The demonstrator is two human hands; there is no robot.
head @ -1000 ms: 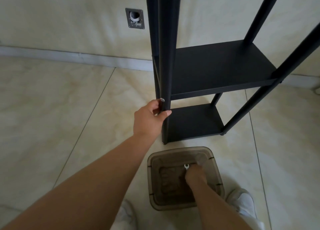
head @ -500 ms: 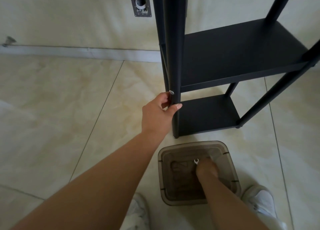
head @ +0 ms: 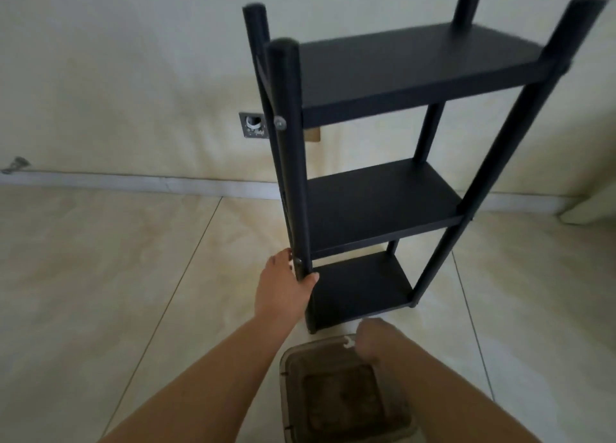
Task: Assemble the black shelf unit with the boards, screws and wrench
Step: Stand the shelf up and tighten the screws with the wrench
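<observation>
The black shelf unit [head: 383, 209] stands upright on the tiled floor with three boards fixed between four round posts. My left hand [head: 283, 289] grips the near left post low down, thumb on the front, just beside a silver screw head [head: 297, 262]. Another screw head [head: 280, 122] shows higher on that post by the top board. My right hand [head: 370, 341] is curled round a small silver wrench [head: 348, 342], whose open jaw sticks out to the left, above the rim of the box.
A smoky clear plastic box [head: 290, 386] sits on the floor in front of the shelf, between my forearms. The cream wall with a metal socket plate [head: 253, 125] and a skirting board lies behind. Bare tiles spread to the left.
My right hand has lifted out of the box with the wrench. My view has tilted up, bringing the whole shelf into sight. My left hand stays on the post.
</observation>
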